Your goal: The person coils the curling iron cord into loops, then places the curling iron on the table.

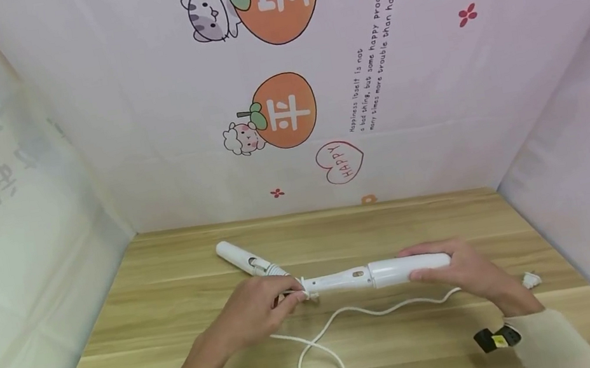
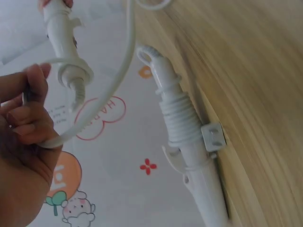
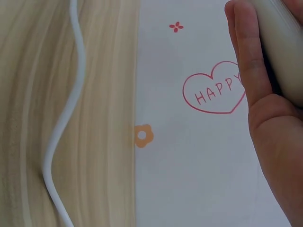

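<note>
My right hand (image 1: 461, 267) grips the thick end of a white curling iron (image 1: 339, 280), holding it level above the table. At the iron's narrow end, my left hand (image 1: 260, 312) pinches its white cord (image 2: 116, 80). One turn of cord circles the handle there, as the left wrist view shows. A second white curling iron (image 1: 240, 257) lies on the table just beyond my left hand, its own cord wound in tight coils (image 2: 180, 118) around it. A white plug (image 2: 214, 137) sits against those coils. In the right wrist view, the fingers (image 3: 248, 52) lie along the held iron.
The loose cord (image 1: 361, 310) forms a loop on the wooden table (image 1: 171, 281) in front of me and runs right, toward a white plug (image 1: 531, 280) beyond my right wrist. Printed cloth walls (image 1: 170, 165) enclose the table at the back and both sides.
</note>
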The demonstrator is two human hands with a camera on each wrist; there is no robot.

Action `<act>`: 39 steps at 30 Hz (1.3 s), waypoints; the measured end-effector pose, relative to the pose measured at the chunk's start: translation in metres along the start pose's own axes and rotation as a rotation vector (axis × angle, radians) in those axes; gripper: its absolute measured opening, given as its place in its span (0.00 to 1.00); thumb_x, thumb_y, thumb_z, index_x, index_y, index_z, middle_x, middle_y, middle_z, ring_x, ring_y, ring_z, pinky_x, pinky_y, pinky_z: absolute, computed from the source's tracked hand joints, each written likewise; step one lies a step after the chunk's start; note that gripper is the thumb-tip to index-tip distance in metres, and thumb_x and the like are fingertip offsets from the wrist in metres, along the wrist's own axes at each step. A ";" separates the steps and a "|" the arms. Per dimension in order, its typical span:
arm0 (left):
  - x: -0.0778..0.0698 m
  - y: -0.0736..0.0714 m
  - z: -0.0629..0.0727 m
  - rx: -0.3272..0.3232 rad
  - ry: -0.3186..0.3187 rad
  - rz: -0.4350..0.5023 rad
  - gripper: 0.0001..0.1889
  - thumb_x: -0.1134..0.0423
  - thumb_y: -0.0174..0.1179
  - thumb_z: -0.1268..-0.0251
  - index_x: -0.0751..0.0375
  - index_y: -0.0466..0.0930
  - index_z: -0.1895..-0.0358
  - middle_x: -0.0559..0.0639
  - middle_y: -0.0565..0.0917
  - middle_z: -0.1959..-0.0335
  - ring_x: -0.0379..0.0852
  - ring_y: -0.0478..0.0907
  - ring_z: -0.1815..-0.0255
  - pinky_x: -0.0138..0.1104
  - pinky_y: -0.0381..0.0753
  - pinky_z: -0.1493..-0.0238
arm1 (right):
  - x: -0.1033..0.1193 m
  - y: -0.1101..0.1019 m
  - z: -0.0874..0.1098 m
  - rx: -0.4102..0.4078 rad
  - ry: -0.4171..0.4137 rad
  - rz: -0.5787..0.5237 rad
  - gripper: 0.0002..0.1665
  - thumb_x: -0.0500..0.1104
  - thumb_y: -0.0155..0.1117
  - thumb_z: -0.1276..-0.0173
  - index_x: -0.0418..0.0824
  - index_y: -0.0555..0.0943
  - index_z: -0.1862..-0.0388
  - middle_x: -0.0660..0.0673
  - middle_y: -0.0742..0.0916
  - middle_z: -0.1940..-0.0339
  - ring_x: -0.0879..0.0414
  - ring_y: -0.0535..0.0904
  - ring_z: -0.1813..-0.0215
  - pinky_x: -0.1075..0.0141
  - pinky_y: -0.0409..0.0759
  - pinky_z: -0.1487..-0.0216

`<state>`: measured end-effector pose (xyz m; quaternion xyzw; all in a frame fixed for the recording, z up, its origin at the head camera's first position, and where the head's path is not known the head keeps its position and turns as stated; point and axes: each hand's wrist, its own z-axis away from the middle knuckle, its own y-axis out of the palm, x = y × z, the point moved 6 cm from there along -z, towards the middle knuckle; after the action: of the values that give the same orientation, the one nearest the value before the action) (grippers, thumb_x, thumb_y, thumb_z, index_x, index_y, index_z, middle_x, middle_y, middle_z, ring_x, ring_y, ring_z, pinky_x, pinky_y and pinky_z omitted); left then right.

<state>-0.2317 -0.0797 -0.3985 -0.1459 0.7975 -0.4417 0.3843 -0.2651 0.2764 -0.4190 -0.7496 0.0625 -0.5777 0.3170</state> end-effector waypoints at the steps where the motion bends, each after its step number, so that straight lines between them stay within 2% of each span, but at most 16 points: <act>1: 0.003 0.001 -0.001 0.006 0.009 0.010 0.07 0.56 0.65 0.19 0.51 0.90 0.55 0.35 0.81 0.73 0.26 0.65 0.76 0.26 0.69 0.73 | -0.001 0.002 0.000 0.003 -0.008 -0.007 0.23 0.38 0.78 0.29 0.42 0.90 0.36 0.55 0.92 0.42 0.59 0.87 0.56 0.63 0.88 0.60; 6: 0.014 0.001 -0.006 -0.004 -0.008 0.132 0.06 0.58 0.65 0.19 0.51 0.89 0.57 0.34 0.80 0.75 0.27 0.67 0.77 0.26 0.70 0.74 | -0.001 0.008 -0.002 0.000 -0.044 -0.045 0.21 0.35 0.77 0.30 0.39 0.90 0.38 0.62 0.92 0.45 0.59 0.87 0.59 0.63 0.88 0.62; 9: 0.017 0.000 -0.006 -0.024 -0.033 0.218 0.06 0.59 0.65 0.19 0.52 0.89 0.58 0.35 0.81 0.76 0.27 0.69 0.78 0.27 0.69 0.75 | 0.001 0.010 -0.002 -0.026 -0.036 -0.065 0.21 0.34 0.76 0.29 0.36 0.89 0.38 0.64 0.92 0.45 0.59 0.87 0.58 0.64 0.88 0.61; 13: 0.013 -0.002 -0.004 -0.040 -0.034 0.259 0.06 0.61 0.66 0.20 0.51 0.89 0.59 0.37 0.83 0.77 0.27 0.69 0.78 0.26 0.68 0.75 | 0.002 0.013 -0.003 -0.068 0.030 -0.135 0.22 0.37 0.75 0.26 0.34 0.87 0.36 0.56 0.93 0.43 0.54 0.92 0.54 0.65 0.88 0.53; 15: 0.011 -0.002 -0.003 -0.025 -0.026 0.270 0.06 0.61 0.66 0.20 0.50 0.89 0.59 0.39 0.84 0.77 0.27 0.67 0.78 0.26 0.67 0.75 | 0.001 0.015 -0.005 -0.078 0.067 -0.176 0.22 0.38 0.75 0.26 0.35 0.87 0.35 0.50 0.93 0.43 0.51 0.94 0.52 0.65 0.88 0.49; 18: 0.011 -0.003 -0.002 -0.012 -0.030 0.279 0.06 0.61 0.65 0.19 0.52 0.91 0.57 0.42 0.86 0.76 0.27 0.66 0.79 0.25 0.66 0.75 | -0.001 0.022 -0.007 -0.053 0.086 -0.216 0.23 0.39 0.75 0.25 0.33 0.86 0.34 0.46 0.93 0.42 0.47 0.94 0.51 0.65 0.88 0.46; 22: 0.016 -0.014 -0.003 -0.069 -0.064 0.223 0.07 0.61 0.65 0.19 0.55 0.93 0.55 0.37 0.86 0.77 0.27 0.64 0.81 0.26 0.64 0.77 | -0.002 0.025 -0.010 -0.023 0.060 -0.226 0.23 0.37 0.74 0.25 0.31 0.86 0.34 0.49 0.93 0.43 0.48 0.94 0.52 0.62 0.90 0.48; 25: 0.022 -0.020 -0.006 -0.104 -0.084 0.160 0.07 0.60 0.66 0.20 0.54 0.93 0.56 0.35 0.85 0.76 0.28 0.65 0.81 0.27 0.67 0.76 | -0.001 0.023 -0.011 -0.027 0.038 -0.160 0.22 0.36 0.75 0.27 0.33 0.87 0.36 0.48 0.94 0.43 0.54 0.92 0.55 0.63 0.90 0.53; 28: 0.029 -0.022 -0.010 -0.101 -0.101 0.126 0.06 0.57 0.68 0.21 0.51 0.93 0.57 0.36 0.88 0.71 0.29 0.66 0.80 0.29 0.70 0.74 | 0.001 0.023 -0.011 0.000 0.016 -0.075 0.21 0.38 0.77 0.28 0.37 0.89 0.37 0.40 0.92 0.40 0.58 0.90 0.55 0.64 0.89 0.56; 30: 0.035 -0.021 -0.012 -0.088 -0.114 0.138 0.05 0.55 0.69 0.23 0.48 0.92 0.58 0.37 0.90 0.66 0.31 0.67 0.79 0.30 0.71 0.72 | 0.001 0.024 -0.011 0.022 -0.005 -0.040 0.22 0.39 0.78 0.29 0.39 0.90 0.37 0.34 0.90 0.37 0.59 0.89 0.55 0.64 0.89 0.57; 33: 0.044 -0.017 -0.016 -0.037 -0.136 0.234 0.04 0.54 0.70 0.24 0.45 0.93 0.57 0.38 0.91 0.61 0.34 0.71 0.74 0.30 0.74 0.68 | -0.002 0.025 -0.009 0.043 -0.029 -0.046 0.22 0.38 0.78 0.29 0.41 0.90 0.37 0.32 0.89 0.35 0.59 0.88 0.54 0.63 0.89 0.57; 37: 0.058 -0.008 -0.019 0.033 -0.158 0.434 0.06 0.55 0.70 0.22 0.49 0.94 0.54 0.42 0.92 0.58 0.38 0.79 0.63 0.29 0.79 0.60 | -0.008 0.021 -0.006 0.048 -0.082 -0.100 0.22 0.32 0.75 0.30 0.42 0.90 0.37 0.49 0.91 0.36 0.60 0.86 0.56 0.64 0.88 0.58; 39: 0.063 -0.003 -0.020 0.056 -0.154 0.549 0.09 0.57 0.68 0.21 0.56 0.94 0.51 0.45 0.92 0.57 0.38 0.79 0.63 0.28 0.79 0.61 | -0.009 0.018 -0.006 0.044 -0.118 -0.131 0.24 0.28 0.73 0.30 0.42 0.90 0.37 0.58 0.91 0.38 0.61 0.86 0.56 0.65 0.88 0.59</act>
<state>-0.2890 -0.1055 -0.4199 0.0530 0.7632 -0.3304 0.5527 -0.2690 0.2641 -0.4357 -0.7777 -0.0183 -0.5531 0.2982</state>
